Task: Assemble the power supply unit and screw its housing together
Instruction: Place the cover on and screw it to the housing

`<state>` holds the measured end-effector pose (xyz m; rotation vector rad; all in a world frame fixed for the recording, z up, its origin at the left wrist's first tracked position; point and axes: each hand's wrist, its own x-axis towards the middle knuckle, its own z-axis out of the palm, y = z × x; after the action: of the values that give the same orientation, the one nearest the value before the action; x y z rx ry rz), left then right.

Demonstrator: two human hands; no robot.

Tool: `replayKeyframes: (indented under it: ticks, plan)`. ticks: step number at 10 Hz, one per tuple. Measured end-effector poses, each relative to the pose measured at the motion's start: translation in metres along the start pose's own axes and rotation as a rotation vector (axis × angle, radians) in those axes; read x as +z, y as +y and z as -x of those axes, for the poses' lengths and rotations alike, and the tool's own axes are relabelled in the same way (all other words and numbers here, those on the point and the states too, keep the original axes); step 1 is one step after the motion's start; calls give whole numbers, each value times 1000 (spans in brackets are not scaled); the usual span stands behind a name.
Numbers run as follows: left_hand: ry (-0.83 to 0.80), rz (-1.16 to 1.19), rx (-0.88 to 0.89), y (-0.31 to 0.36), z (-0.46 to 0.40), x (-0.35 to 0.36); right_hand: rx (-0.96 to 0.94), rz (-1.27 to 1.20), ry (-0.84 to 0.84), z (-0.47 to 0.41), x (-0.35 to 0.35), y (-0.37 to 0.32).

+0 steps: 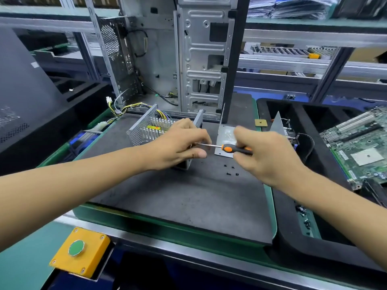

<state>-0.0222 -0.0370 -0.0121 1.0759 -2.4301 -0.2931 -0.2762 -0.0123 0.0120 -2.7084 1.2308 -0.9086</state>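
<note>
Screwdriver, no legible markings

I see both bare forearms reach in from 7 and 5 o'clock, converging toward 12. My left hand lies palm down, fingers curled over, thumb tucked beneath. My right hand is fisted, knuckles up, fingers wrapped tight.

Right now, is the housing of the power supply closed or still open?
Open. The power supply unit shows its heatsink fins and wires from above, and the cover plate lies apart on the mat.
</note>
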Motion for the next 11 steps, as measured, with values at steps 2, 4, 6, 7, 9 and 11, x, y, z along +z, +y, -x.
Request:
replayKeyframes:
  ticks: [2,4,6,7,9,11]
  plan:
    - [51,-41,35,1,-3,4,328,-335,-224,-4,-10,2]
    - [48,-34,15,-2,-2,3,-281,336,31,1,2,5]
    - [54,-114,82,-2,-3,3,603,-728,-374,-12,-8,-2]
    - [72,-35,18,0,-1,3,-8,257,-46,-3,-10,7]
    - [20,-17,-19,0,-1,0,-122,121,62,-4,1,7]
    - [32,20,14,4,0,0,578,-640,-483,-17,-10,0]
